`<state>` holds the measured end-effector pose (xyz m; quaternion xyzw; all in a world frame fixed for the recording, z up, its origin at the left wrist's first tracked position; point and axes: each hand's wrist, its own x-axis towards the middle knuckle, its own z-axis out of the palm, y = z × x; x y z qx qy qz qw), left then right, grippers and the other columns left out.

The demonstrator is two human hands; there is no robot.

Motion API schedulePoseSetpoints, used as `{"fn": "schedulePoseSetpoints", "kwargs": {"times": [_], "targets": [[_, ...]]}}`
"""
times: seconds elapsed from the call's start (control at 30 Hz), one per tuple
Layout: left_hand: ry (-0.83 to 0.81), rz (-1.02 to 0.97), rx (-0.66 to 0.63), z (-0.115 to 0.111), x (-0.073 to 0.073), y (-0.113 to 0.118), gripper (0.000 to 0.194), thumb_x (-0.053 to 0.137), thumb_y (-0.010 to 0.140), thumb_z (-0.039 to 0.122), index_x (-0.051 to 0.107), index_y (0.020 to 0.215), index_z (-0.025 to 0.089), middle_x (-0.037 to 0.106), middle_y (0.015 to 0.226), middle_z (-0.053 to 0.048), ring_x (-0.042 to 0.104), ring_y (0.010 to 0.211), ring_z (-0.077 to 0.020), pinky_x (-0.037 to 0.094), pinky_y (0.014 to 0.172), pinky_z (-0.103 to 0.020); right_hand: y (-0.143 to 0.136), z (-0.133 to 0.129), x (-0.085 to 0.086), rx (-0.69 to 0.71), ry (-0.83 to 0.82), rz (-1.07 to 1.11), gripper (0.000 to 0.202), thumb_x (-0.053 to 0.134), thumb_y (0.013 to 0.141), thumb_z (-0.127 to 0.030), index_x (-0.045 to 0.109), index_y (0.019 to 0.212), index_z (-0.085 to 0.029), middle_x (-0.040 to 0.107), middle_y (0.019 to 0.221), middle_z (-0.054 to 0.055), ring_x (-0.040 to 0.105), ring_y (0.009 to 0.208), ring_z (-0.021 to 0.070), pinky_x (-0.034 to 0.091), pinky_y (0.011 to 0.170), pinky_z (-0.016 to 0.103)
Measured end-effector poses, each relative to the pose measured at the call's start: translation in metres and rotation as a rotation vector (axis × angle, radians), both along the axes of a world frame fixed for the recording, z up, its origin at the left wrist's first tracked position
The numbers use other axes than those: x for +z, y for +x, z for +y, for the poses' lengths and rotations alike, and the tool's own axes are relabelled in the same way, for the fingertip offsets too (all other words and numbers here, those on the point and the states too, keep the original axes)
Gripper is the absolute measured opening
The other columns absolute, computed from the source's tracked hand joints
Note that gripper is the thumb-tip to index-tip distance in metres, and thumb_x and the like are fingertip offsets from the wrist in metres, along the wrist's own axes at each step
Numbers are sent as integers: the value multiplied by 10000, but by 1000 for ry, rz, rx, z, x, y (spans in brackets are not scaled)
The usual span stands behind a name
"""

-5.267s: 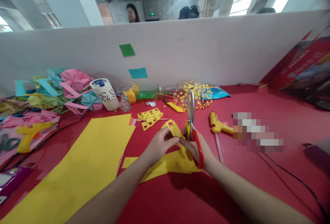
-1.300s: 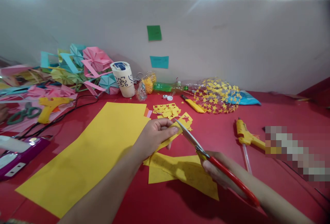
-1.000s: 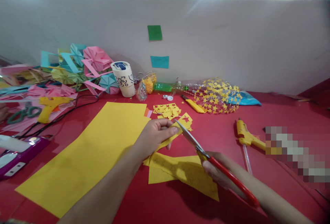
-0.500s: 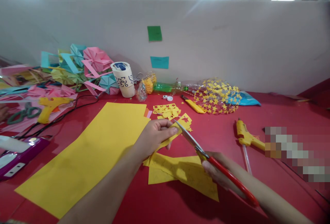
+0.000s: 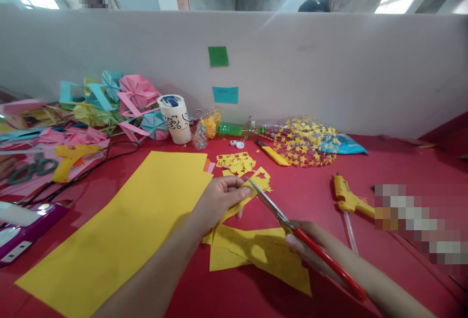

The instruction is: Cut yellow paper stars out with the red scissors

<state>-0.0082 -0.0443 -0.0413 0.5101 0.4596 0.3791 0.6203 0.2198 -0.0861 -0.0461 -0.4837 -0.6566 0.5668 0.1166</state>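
Scissors (image 5: pixel 281 216) a bit too close for comfort

So my left grip (image 5: pixel 215 203) has a narrow yellow paper strip (image 5: pixel 232 209) pinched between thumb and fingers, above the bench (image 5: pixel 310 191). My right grip (image 5: pixel 317 233) is wrapped around the red handles, and the blades look nearly together. Tips are right by the strip's upper end, just beside my left fingertips (image 5: pixel 244 193). Can't tell from this angle if there's paper between the blades.

Biggest worry is a nick: so little strip sticks out past my thumb that a blade sliding a touch too far would find skin. Next one's a wonky cut. Thin paper held at one spot would probably bend or twist instead of slicing clean, especially if I squeeze with just the tips.

Also, a star-holed scrap (image 5: pixel 263 176) sits right behind the blades in my view, so poking forward could snag it. Loose yellow pieces (image 5: pixel 256 252) lie under my wrists, and dragging a forearm back might scatter them. Last one: swing my right arm wide and I could knock the yellow glue gun (image 5: pixel 345 193) off to my right. No clue if it's hot.
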Motion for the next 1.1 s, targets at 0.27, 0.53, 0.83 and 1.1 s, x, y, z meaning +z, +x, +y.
{"fn": "schedulePoseSetpoints", "kwargs": {"times": [0.27,0.53,0.83,1.1], "targets": [[-4,-2,0,1,-1,1,155,618,780,304,580,750,157,529,459,54,473,382,-49,322,415,-157,0,-1,3,18,20,-27,471,466,810,-645,369,712,-194,309,656,-50,328,570,103,312,515,222],[-20,-26,10,0,1,2,145,620,771,297,572,741,164,542,516,50,491,410,-58,366,448,-174,1,3,-3,29,4,31,390,538,837,-523,365,709,-198,302,630,-61,323,535,87,296,470,196],[184,57,47,-3,-2,4,182,555,800,307,560,690,162,486,663,29,428,614,-91,349,598,-216,4,-1,-6,59,69,-13,431,439,858,-598,369,712,-198,350,598,-55,374,504,87,287,424,182],[271,97,53,-7,-5,8,250,503,814,318,466,613,175,356,603,35,325,575,-103,297,549,-227,1,-5,-15,42,80,46,453,420,858,-620,358,704,-199,323,593,-64,293,479,71,228,416,190]]}}
